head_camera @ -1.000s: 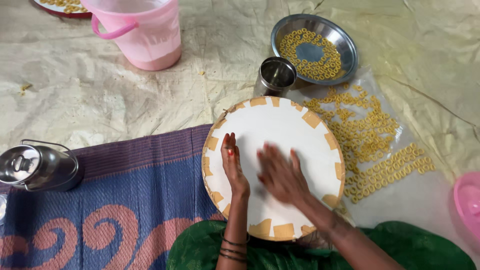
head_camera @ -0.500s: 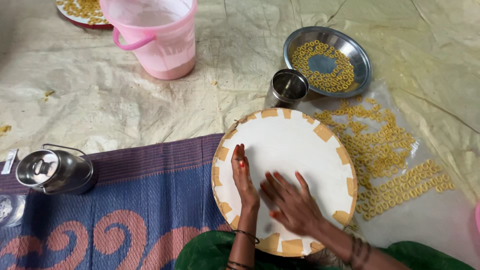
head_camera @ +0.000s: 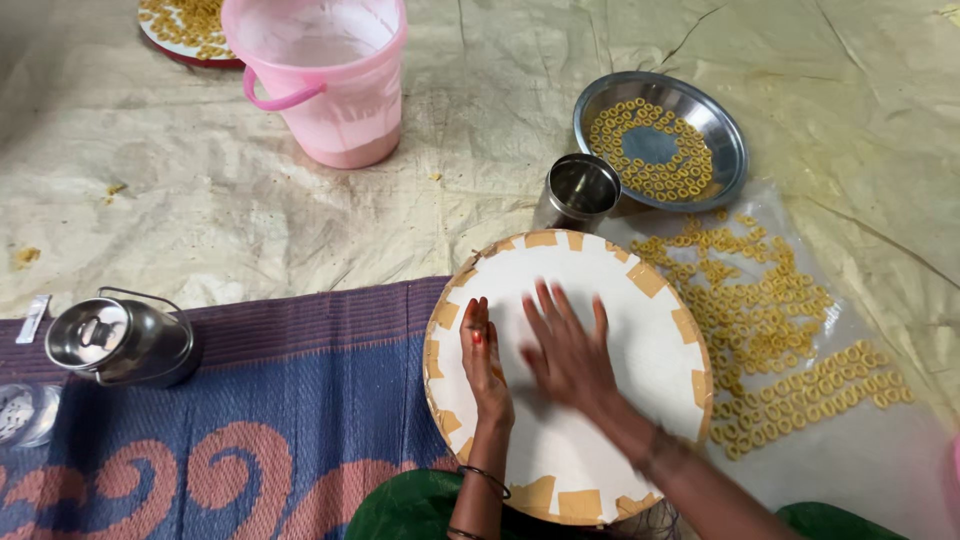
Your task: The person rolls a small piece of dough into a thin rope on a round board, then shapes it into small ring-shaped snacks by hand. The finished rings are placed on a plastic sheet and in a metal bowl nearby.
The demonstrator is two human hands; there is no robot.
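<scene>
I see my right hand (head_camera: 567, 350) flat and open on the round white board (head_camera: 640, 400) in the lower middle, fingers spread, holding nothing. My left hand (head_camera: 483, 362) rests on its edge there, open too. I should press softly and roll evenly. The right hand is blurry, so maybe dough hides under it. Farther up sit yellow rings (head_camera: 770, 330), a steel cup (head_camera: 582, 188) and a pink bucket (head_camera: 322, 75).

We had a single view, from a camera worn on the head, which looked steeply down and slightly forward at the floor. It sat close above the round white board (head_camera: 570, 370) at lower centre; the pink bucket (head_camera: 325, 80) lay farther off, at the top edge.
</scene>
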